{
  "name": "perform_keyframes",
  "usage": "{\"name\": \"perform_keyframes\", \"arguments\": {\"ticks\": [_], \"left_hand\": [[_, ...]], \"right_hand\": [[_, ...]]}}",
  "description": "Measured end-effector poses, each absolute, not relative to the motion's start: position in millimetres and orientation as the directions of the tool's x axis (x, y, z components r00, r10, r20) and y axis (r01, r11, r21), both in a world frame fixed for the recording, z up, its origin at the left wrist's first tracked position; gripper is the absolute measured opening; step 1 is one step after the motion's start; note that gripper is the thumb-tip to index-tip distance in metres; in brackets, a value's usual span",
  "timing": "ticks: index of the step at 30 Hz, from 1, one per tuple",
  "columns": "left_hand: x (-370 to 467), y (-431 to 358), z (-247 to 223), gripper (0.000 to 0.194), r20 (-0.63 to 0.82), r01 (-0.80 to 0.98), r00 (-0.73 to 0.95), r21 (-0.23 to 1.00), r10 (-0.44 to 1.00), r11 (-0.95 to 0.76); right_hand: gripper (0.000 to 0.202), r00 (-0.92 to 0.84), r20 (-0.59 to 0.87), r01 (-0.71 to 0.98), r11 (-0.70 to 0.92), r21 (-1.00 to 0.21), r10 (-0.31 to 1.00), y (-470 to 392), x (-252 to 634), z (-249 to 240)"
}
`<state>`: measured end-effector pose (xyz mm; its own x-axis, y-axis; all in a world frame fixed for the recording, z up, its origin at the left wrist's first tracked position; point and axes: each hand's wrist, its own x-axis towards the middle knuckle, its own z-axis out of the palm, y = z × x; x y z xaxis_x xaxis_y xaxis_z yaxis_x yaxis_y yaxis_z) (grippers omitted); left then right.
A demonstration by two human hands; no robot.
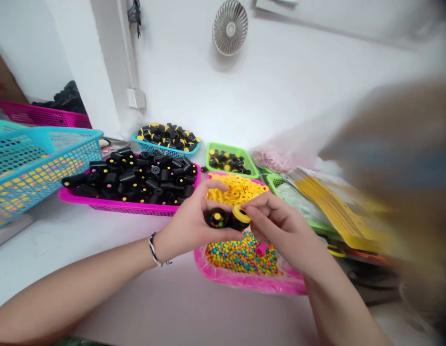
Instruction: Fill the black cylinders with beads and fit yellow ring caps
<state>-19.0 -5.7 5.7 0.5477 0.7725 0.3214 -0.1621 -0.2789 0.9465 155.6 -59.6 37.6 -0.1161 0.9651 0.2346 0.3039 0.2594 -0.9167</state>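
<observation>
My left hand [194, 221] is wrapped round black cylinders [217, 217] lying side by side; the nearer one shows a yellow dot and coloured beads at its end. My right hand [277, 221] pinches a yellow ring [241, 214] against the right-hand end of the black pieces. Just behind the hands, yellow rings [241, 188] fill a pink basket. Below them is a pink, plastic-lined tray [252, 285] of small multicoloured beads [237, 254], with a short pink tube [261, 249] on the beads.
A magenta basket [136, 207] heaped with black cylinders stands left. Behind are a blue basket [165, 150] and a green basket [252, 168] of black and yellow parts. Blue baskets [71, 156] stand far left. Yellow packaging [324, 206] lies right, near a large blurred shape.
</observation>
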Motion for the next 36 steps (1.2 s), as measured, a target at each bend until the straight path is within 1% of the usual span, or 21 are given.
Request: {"name": "perform_keyframes", "arguments": {"ticks": [3,6,11,14,16,18,20,22,23,25,26,27,28,29,30,33,36], "left_hand": [[-20.9,-8.4,8.0,0.065,0.305,-0.113,0.546,0.950,0.780,-0.292],[-21.5,-9.2,7.9,0.065,0.310,-0.117,0.562,0.947,0.767,-0.298],[-20.5,-10.5,6.5,0.065,0.356,-0.177,0.567,0.933,0.743,-0.312],[-21.3,-10.5,5.1,0.062,0.377,-0.173,0.570,0.924,0.730,-0.342],[-22.8,-9.7,4.4,0.057,0.409,-0.144,0.564,0.904,0.717,-0.402],[-24.4,-8.5,4.5,0.046,0.475,-0.103,0.551,0.855,0.686,-0.509],[-25.7,-7.2,5.4,0.035,0.533,-0.070,0.536,0.801,0.655,-0.595],[-26.4,-6.0,6.4,0.033,0.547,-0.059,0.527,0.787,0.651,-0.614],[-26.5,-5.5,6.8,0.035,0.542,-0.065,0.520,0.796,0.660,-0.602],[-26.7,-4.4,7.1,0.037,0.526,-0.091,0.503,0.821,0.685,-0.563],[-26.8,-3.9,7.1,0.036,0.518,-0.115,0.496,0.835,0.698,-0.538],[-26.9,-3.7,7.1,0.035,0.510,-0.144,0.488,0.848,0.708,-0.510],[-27.0,-3.7,7.2,0.034,0.500,-0.177,0.485,0.859,0.717,-0.480],[-27.0,-4.2,7.5,0.034,0.489,-0.214,0.488,0.870,0.723,-0.445],[-27.0,-5.0,8.1,0.036,0.472,-0.252,0.499,0.881,0.726,-0.399],[-26.3,-10.2,10.5,0.048,0.422,-0.370,0.563,0.897,0.711,-0.241],[-25.5,-17.2,12.8,0.057,0.395,-0.427,0.612,0.894,0.685,-0.134]], "right_hand": [[0.017,-0.158,0.257,0.324,0.296,-0.898,0.953,-63.4,156.0,41.1],[0.017,-0.155,0.234,0.348,0.275,-0.896,0.960,-65.7,156.4,41.7],[0.018,-0.150,0.198,0.289,0.235,-0.928,0.969,-67.3,156.8,37.9],[0.018,-0.144,0.190,0.235,0.220,-0.947,0.971,-68.2,155.2,36.9],[0.017,-0.143,0.179,0.188,0.204,-0.961,0.974,-68.2,153.0,36.0],[0.018,-0.148,0.177,0.153,0.200,-0.968,0.973,-67.6,150.7,34.7],[0.017,-0.141,0.204,0.177,0.228,-0.958,0.969,-66.7,149.6,33.5],[0.016,-0.119,0.292,0.285,0.314,-0.906,0.949,-65.7,151.2,33.2],[0.015,-0.119,0.371,0.370,0.388,-0.844,0.921,-65.0,153.0,33.5],[0.017,-0.189,0.545,0.537,0.551,-0.639,0.817,-63.5,157.8,34.6],[0.027,-0.252,0.603,0.587,0.615,-0.526,0.757,-62.6,160.0,35.0],[0.042,-0.314,0.634,0.607,0.663,-0.438,0.707,-61.8,161.6,35.0],[0.055,-0.356,0.652,0.605,0.697,-0.386,0.670,-61.0,162.2,34.4],[0.062,-0.375,0.666,0.589,0.721,-0.366,0.645,-60.5,161.8,33.0],[0.064,-0.372,0.684,0.567,0.737,-0.368,0.627,-60.2,160.1,30.8],[0.058,-0.298,0.762,0.480,0.780,-0.402,0.575,-61.3,150.7,20.7],[0.060,-0.254,0.793,0.409,0.804,-0.432,0.554,-64.2,140.5,9.8]]}}
